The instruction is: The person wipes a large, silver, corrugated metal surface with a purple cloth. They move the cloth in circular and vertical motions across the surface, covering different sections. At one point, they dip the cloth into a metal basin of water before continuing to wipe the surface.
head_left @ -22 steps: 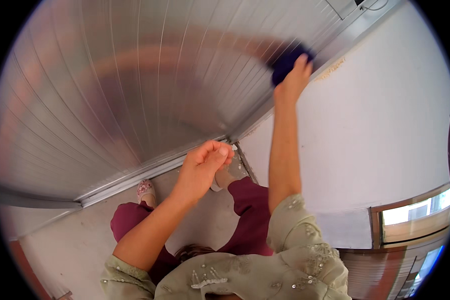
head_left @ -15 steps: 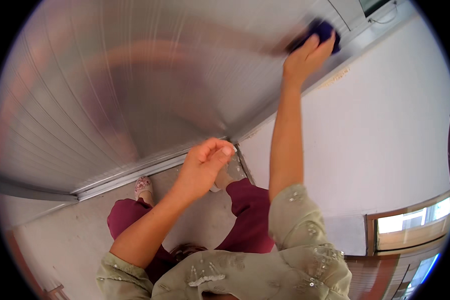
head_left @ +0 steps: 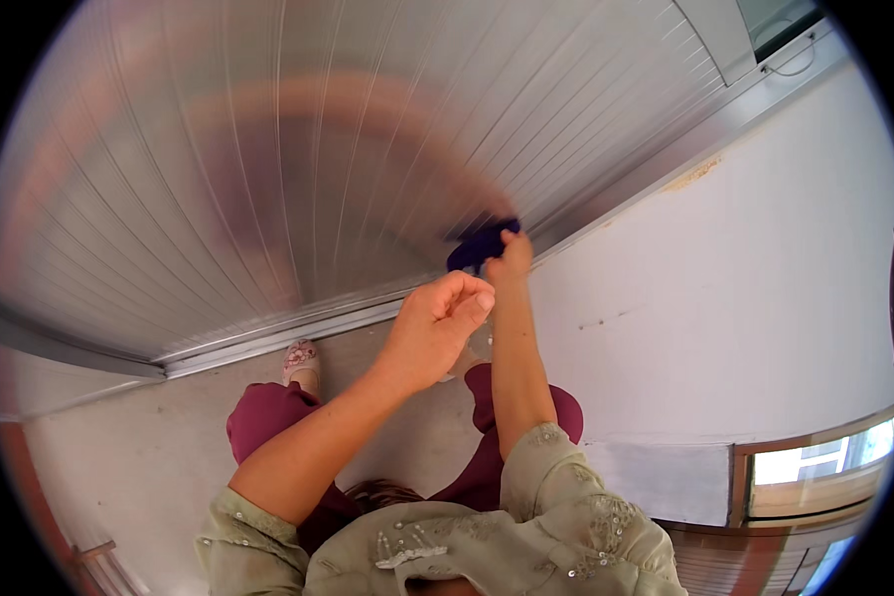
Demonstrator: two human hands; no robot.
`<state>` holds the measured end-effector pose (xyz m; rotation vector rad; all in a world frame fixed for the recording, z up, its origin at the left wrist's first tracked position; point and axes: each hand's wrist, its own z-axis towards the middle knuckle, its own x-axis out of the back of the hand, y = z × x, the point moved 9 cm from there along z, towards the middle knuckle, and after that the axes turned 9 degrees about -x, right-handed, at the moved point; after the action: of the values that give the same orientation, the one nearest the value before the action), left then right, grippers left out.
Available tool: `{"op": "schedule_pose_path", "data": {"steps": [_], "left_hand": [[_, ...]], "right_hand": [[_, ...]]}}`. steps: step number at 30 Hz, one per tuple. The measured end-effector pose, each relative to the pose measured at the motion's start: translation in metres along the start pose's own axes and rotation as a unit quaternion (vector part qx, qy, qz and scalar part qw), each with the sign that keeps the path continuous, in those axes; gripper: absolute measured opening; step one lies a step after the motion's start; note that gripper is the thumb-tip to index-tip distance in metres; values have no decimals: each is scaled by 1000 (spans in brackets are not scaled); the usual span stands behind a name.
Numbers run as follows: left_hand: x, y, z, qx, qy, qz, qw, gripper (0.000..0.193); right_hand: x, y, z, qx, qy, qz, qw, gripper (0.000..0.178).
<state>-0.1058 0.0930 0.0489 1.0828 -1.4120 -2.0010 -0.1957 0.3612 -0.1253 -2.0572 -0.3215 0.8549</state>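
Observation:
My right hand (head_left: 512,256) is wrapped round a dark blue cloth (head_left: 477,245), pressed against the lower right part of a silvery grooved door panel (head_left: 368,189). The panel mirrors my arm and the cloth as blurred shapes. Closer to me, my left hand (head_left: 439,323) hangs in the air in front of my body. Its fingers are curled in, with the thumb against them, and nothing shows in it. In the picture it lies just below and left of the cloth.
A white wall (head_left: 725,268) stands at the right, with a stained patch near the door frame (head_left: 656,164). A metal sill (head_left: 278,340) runs along the door's foot above a grey floor (head_left: 139,447). My flowered shoe (head_left: 300,358) is near the sill. A wood-framed window (head_left: 815,472) is at the lower right.
My right hand has moved the cloth from the panel's upper right down and left to near its lower right corner. My left hand has shifted slightly right, still curled.

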Motion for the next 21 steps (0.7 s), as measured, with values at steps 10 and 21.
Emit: {"op": "schedule_pose_path", "data": {"steps": [10, 21], "left_hand": [[-7, 14, -3, 3, -42, 113, 993, 24], [-19, 13, -16, -24, -98, 197, 975, 20]], "right_hand": [[-179, -259, -247, 685, 24, -228, 692, 41], [7, -9, -53, 225, 186, -163, 942, 34]]}}
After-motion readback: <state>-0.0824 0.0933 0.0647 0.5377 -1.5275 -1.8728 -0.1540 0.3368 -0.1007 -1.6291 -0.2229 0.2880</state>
